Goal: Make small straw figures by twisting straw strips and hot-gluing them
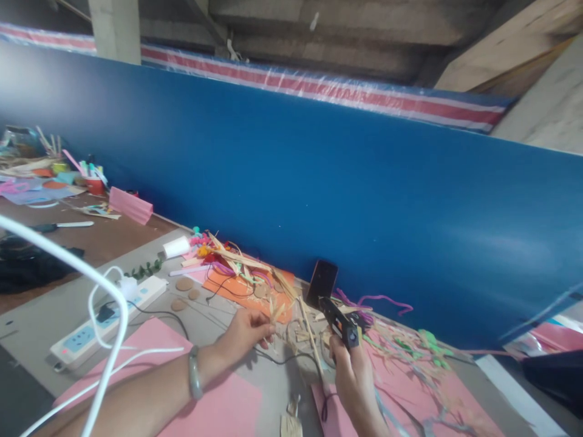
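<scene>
My left hand (246, 334), a stone bangle on its wrist, pinches a small piece of dried husk (276, 311) between thumb and fingers. My right hand (354, 370) is wrapped around a black hot glue gun (337, 320), its nozzle pointing away toward the partition. A dark cord (296, 357) runs across the table between the hands. Beyond the glue gun, a phone (322, 283) leans upright against the blue partition (310, 182). Under my left forearm lies a pink sheet (228, 403). Another bit of husk (291, 425) rests near the front edge.
On the left lie a white power strip (113, 321) and a looping white cable (119, 297) close to the camera. Wooden discs (184, 283), a white cup (177, 247) and an orange sheet (237, 294) with straw scraps are farther back. Green and purple craft pieces (428, 346) sit at right.
</scene>
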Demonstrator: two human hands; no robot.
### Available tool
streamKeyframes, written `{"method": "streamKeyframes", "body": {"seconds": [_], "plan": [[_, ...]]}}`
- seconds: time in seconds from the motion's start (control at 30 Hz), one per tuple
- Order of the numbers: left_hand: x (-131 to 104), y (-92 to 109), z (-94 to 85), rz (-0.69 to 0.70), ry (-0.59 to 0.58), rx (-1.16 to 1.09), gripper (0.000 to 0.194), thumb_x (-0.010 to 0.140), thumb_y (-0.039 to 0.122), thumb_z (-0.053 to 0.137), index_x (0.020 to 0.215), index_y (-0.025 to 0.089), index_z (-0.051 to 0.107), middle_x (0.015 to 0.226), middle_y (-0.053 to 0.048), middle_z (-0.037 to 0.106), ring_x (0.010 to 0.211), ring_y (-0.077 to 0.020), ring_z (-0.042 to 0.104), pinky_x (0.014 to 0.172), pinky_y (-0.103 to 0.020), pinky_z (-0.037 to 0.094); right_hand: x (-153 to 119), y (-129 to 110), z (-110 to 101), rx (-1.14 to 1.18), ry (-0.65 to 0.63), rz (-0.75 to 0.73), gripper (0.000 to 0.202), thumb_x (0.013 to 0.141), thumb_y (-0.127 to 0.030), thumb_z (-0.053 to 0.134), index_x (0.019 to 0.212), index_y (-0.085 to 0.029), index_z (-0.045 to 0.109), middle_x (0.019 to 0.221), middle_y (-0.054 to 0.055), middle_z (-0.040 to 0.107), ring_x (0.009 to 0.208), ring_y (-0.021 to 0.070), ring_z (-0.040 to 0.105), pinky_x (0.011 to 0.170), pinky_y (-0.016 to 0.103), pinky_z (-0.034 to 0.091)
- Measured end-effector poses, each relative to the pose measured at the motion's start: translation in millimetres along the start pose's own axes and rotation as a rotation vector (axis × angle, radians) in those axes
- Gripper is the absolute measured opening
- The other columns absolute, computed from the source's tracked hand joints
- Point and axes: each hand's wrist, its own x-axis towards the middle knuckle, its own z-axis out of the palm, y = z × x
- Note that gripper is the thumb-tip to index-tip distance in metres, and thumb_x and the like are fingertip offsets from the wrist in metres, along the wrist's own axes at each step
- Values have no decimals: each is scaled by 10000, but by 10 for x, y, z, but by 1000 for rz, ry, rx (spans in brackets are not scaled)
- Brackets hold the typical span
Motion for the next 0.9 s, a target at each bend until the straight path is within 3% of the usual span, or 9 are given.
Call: {"method": "streamKeyframes", "body": {"seconds": [0.13,0.3,0.5,0.67,0.8,0.9], "plan": [[-3,-12,-2,4,-6,35,261,690,360,736,632,118,659,585,-42,679,489,-127,614,503,-236,519,60,50,3,-330,-101,-63,333,939,-376,388,1138,-174,563,896,98,703,814,285,656,693,354,470],[-27,9,11,1,2,71,299,693,397,744,626,118,658,597,-41,683,480,-123,612,499,-231,510,31,75,155,-681,-224,-184,175,924,-239,458,963,-143,599,839,144,688,856,341,653,794,437,416],[-23,-60,2,22,-48,25,319,707,419,752,647,119,660,612,-43,682,492,-120,612,514,-238,522,-27,142,303,-709,-321,-168,185,867,-150,540,1029,-111,621,937,159,681,905,331,647,790,415,405],[-67,-50,35,-10,-115,-2,358,681,449,782,645,112,666,602,-53,683,493,-124,615,500,-235,513,-47,-52,157,-431,-271,-196,379,788,-250,634,1158,-165,631,1083,145,672,1042,356,585,903,482,377],[-117,-81,89,-75,-153,-35,372,642,451,808,632,108,664,579,-50,676,471,-123,607,485,-231,502,-109,-374,85,155,-385,-119,235,856,-324,574,980,-175,705,833,67,704,805,236,648,771,353,469],[-141,-119,112,-92,-177,-55,357,632,429,821,636,104,671,569,-50,673,462,-126,603,477,-231,493,-164,-511,113,384,-415,-27,219,854,-329,588,869,-160,726,781,53,713,759,210,651,725,305,485]]}}
